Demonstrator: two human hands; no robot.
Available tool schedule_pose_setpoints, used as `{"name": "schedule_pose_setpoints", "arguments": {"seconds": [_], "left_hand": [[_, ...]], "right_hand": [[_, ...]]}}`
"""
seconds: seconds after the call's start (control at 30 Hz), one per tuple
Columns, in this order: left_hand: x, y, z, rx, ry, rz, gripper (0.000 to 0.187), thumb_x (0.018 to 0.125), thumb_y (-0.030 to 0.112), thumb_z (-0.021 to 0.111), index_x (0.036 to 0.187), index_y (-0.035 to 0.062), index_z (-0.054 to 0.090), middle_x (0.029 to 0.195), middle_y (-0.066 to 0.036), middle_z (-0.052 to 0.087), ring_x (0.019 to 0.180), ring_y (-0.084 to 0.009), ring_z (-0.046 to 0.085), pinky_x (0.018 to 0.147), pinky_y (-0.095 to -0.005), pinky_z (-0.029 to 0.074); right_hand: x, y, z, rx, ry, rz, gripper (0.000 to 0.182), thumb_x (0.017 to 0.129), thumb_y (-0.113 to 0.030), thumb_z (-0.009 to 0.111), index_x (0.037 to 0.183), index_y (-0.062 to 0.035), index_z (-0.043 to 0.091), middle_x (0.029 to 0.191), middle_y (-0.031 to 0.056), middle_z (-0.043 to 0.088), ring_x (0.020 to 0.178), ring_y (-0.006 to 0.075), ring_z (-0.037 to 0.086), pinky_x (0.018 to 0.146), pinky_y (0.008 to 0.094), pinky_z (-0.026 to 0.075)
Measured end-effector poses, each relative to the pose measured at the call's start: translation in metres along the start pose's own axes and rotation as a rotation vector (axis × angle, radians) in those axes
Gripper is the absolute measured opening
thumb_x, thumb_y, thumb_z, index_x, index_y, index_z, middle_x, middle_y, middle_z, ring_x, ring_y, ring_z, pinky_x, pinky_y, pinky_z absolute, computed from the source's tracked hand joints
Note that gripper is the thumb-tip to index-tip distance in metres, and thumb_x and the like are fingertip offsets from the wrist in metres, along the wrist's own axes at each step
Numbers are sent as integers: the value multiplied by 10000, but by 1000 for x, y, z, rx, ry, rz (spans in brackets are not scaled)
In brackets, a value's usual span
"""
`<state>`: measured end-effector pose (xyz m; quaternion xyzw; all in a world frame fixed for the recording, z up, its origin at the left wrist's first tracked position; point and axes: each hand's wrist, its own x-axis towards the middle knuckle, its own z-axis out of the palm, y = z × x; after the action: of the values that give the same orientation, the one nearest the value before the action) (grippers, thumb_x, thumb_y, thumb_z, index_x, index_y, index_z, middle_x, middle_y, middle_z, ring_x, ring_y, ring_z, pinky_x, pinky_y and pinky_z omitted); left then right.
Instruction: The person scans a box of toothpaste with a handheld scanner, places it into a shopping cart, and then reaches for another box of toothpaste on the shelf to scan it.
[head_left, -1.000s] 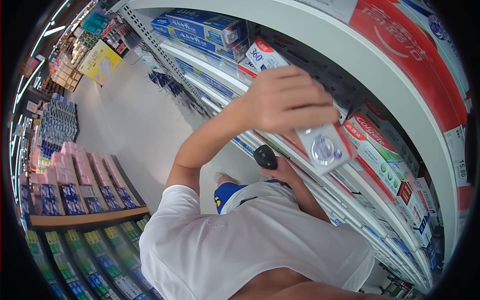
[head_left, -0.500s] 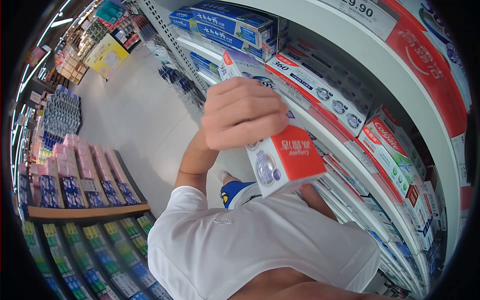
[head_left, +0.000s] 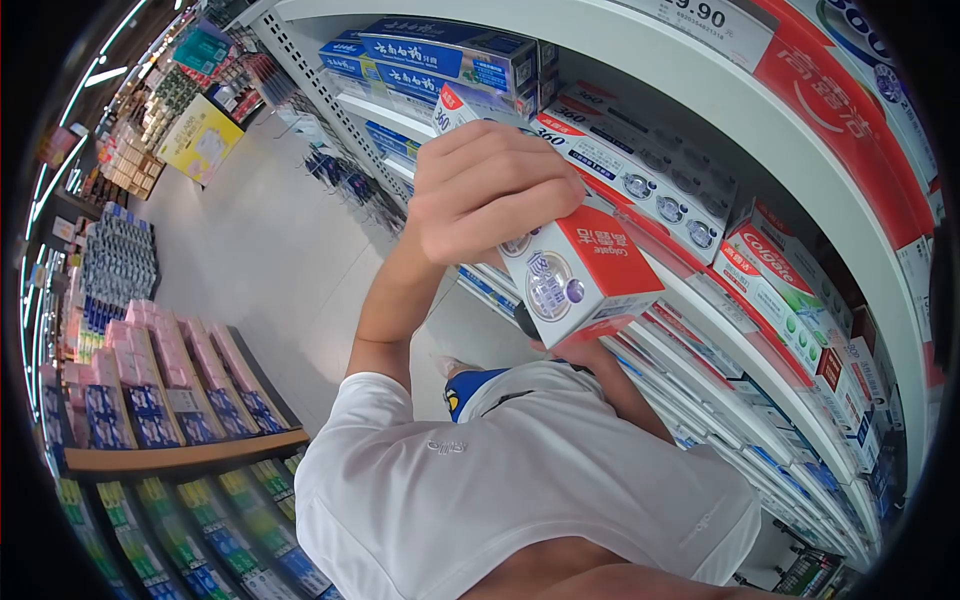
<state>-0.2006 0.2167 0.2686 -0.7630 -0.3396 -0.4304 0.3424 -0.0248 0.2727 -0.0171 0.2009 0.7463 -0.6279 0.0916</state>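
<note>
My left hand (head_left: 497, 190) is closed over the top of a long red and white Colgate toothpaste box (head_left: 590, 262). The box is tilted, with its near end toward me and its far end poking out beyond my knuckles. Behind the box it overlaps a shelf lined with similar 360 toothpaste boxes (head_left: 650, 175). My right hand (head_left: 582, 352) is low by my waist, its fingers mostly hidden behind the box. A small black rounded thing (head_left: 525, 322) shows beside it; I cannot tell whether the hand grips it.
The curved white shelf unit (head_left: 690, 290) runs along my right, with blue toothpaste boxes (head_left: 450, 55) farther along and green Colgate boxes (head_left: 775, 265) nearer. Pink packs (head_left: 160, 350) fill a display on my left. A pale floor aisle (head_left: 260, 220) lies between, with a yellow sign (head_left: 205, 140) beyond.
My left hand has raised the toothpaste box slightly away from my body, turning its near end a little. My right hand and the black thing have come into view beneath it.
</note>
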Motion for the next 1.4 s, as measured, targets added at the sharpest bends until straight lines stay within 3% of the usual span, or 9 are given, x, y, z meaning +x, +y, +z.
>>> {"name": "schedule_pose_setpoints", "arguments": {"seconds": [0.1,0.17,0.43,0.73,0.77,0.83,1.2,1.27,1.4], "left_hand": [[0,-5,1,4,11,16,237,680,163,686,835,-1,611,756,-121,662,699,-255,663,626,-331,522],[-2,-11,4,-10,61,57,377,556,241,766,849,43,634,767,-65,656,678,-196,651,592,-288,506],[-9,1,-6,13,71,5,353,585,235,753,854,43,628,779,-75,659,693,-207,655,592,-297,507],[-1,2,-6,-19,10,61,247,738,156,684,904,9,573,806,-125,668,730,-255,670,638,-333,527],[-1,-1,-4,-17,9,80,252,736,155,686,908,10,572,809,-124,668,730,-254,670,637,-333,528],[-2,-3,0,-29,9,88,263,729,157,688,913,10,572,808,-124,668,729,-254,670,636,-335,529],[-2,1,-1,-14,1,56,215,725,122,661,885,22,559,799,-141,666,715,-264,665,632,-336,526],[-4,-5,0,-1,46,90,344,588,174,734,874,38,599,779,-90,653,711,-227,646,607,-300,521],[-12,7,-13,-20,55,20,329,603,163,735,869,33,593,789,-102,661,728,-238,654,631,-318,522]], "right_hand": [[-15,-26,-3,41,58,30,495,740,-224,756,1135,1,560,989,95,633,753,144,621,500,265,518],[-7,-4,2,86,49,-15,490,739,-223,756,1129,2,562,984,98,633,753,145,622,501,264,515],[-5,-6,10,80,6,22,462,742,-205,753,1112,0,567,949,91,623,670,138,600,486,262,495],[22,41,27,24,160,-518,455,743,-192,749,1110,2,561,899,77,618,612,130,576,484,262,481],[16,26,25,26,167,-522,455,743,-192,749,1110,2,561,899,77,618,612,130,576,484,262,481],[-1,-3,19,112,71,-99,471,745,-181,745,1131,4,548,885,75,617,593,127,574,494,266,485],[-7,-12,15,79,10,-33,493,737,-222,749,1128,12,560,909,86,630,662,146,609,524,280,516],[-7,-8,18,125,44,-81,501,737,-233,750,1120,34,569,947,113,638,640,156,612,529,279,519],[7,17,25,16,80,-189,479,730,-239,759,1084,31,583,882,114,643,595,148,591,528,281,502]]}}
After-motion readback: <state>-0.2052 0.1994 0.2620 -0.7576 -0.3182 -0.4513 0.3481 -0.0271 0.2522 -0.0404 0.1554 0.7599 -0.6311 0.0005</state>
